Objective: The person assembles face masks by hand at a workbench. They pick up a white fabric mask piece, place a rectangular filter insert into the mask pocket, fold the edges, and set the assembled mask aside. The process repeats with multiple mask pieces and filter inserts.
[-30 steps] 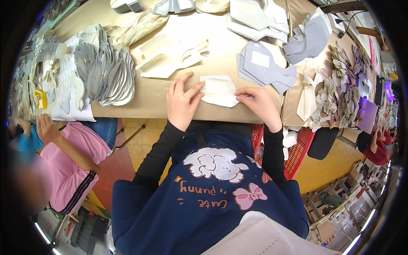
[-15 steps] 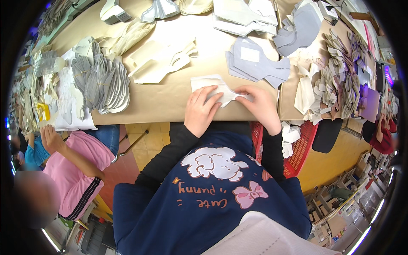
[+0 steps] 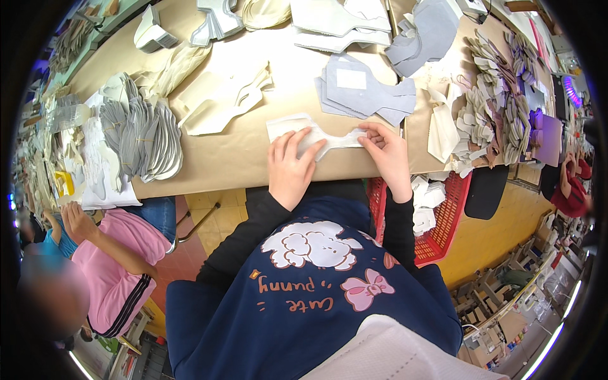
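Note:
A white cut piece of material, wide at the left and narrow toward the right, lies on the paper-covered table near its front edge. Spread fingers of my left hand rest flat on its wider part and hide some of it. My right hand pinches the narrow right end between thumb and fingers. Just beyond the piece lies a stack of grey cut pieces with a white rectangle on top. Cream cut pieces lie farther left.
Bundled grey pieces stand at the left, and more bundles at the right. White stacks lie at the back. A red basket with white scraps is below the table's right edge. A person in pink sits at left.
My right hand has slid outward along the narrow part to its tip, so more of it shows, lying straighter. My left hand stays on the wide part. The whole view has shifted slightly.

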The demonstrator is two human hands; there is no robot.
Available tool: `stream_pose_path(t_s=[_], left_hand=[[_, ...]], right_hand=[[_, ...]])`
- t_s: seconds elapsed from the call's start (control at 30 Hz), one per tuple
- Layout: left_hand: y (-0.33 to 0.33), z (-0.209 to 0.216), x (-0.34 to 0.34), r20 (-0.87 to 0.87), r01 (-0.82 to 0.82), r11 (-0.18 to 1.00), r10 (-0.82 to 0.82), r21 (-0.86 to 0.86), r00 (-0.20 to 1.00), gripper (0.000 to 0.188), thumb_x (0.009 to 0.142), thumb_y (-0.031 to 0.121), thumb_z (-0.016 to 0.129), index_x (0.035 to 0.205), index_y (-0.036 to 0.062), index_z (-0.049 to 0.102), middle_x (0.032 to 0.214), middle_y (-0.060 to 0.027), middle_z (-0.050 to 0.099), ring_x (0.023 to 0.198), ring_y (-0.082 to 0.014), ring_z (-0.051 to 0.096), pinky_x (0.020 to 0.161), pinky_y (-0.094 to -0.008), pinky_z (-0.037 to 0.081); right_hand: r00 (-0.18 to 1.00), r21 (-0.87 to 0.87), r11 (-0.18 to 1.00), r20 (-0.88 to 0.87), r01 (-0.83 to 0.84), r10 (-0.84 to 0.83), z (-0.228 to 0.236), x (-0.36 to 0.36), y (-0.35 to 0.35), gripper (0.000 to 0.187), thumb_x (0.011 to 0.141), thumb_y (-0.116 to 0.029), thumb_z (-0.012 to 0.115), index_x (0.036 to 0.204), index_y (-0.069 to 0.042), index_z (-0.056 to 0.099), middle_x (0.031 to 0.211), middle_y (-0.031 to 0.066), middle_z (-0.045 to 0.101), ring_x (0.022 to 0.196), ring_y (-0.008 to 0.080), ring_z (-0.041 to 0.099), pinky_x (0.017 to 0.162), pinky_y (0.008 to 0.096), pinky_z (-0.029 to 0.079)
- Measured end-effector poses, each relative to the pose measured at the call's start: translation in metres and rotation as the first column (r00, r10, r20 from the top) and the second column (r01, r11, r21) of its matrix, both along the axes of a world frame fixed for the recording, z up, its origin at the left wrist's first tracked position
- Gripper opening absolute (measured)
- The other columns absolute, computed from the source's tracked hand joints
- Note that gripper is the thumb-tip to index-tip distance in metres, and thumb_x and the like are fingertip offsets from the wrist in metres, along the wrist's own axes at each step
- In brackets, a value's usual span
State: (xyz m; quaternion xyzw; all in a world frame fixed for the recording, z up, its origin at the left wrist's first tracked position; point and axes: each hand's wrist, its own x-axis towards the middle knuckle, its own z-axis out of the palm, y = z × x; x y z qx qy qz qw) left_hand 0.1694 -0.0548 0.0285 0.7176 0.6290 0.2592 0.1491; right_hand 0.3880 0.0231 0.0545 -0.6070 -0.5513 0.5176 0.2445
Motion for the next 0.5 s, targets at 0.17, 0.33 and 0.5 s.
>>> stream_pose_path(t_s=[0.17, 0.33, 0.5], left_hand=[[-0.003, -0.005, 0.009, -0.065, 0.072, 0.996, -0.069, 0.049, 0.996, 0.05, 0.083, 0.0, 0.065, 0.126, 0.0249, 0.071, 0.137, -0.0042, 0.058, 0.127, -0.0296, 0.05, 0.11, -0.047, 0.038], [-0.004, -0.004, 0.01, -0.095, 0.083, 0.996, -0.081, 0.025, 0.992, 0.051, 0.084, -0.001, 0.063, 0.128, 0.0235, 0.069, 0.14, -0.005, 0.056, 0.129, -0.0274, 0.05, 0.112, -0.0485, 0.036], [-0.002, 0.0, 0.012, -0.09, 0.072, 0.997, -0.069, 0.026, 0.993, 0.05, 0.084, -0.002, 0.063, 0.127, 0.0222, 0.069, 0.138, -0.0056, 0.057, 0.128, -0.028, 0.051, 0.111, -0.0485, 0.037]], right_hand=[[1.0, 0.017, 1.0, 0.008, 0.023, -0.023, -0.001, 0.0, 0.0, 0.026, 0.089, 0.001, 0.072, 0.115, 0.0, 0.072, 0.085, -0.0023, 0.063, 0.074, 0.0045, 0.056, 0.07, 0.0201, 0.047], [0.999, 0.044, 0.998, 0.002, 0.037, -0.037, -0.003, -0.002, -0.003, 0.027, 0.089, 0.001, 0.072, 0.115, 0.0, 0.071, 0.084, -0.0021, 0.063, 0.074, 0.0047, 0.056, 0.068, 0.0197, 0.047], [0.996, 0.171, 0.982, 0.036, 0.076, -0.083, -0.007, -0.001, -0.007, 0.029, 0.088, 0.002, 0.073, 0.116, 0.001, 0.071, 0.091, 0.0001, 0.063, 0.074, 0.0044, 0.056, 0.066, 0.0198, 0.047]])
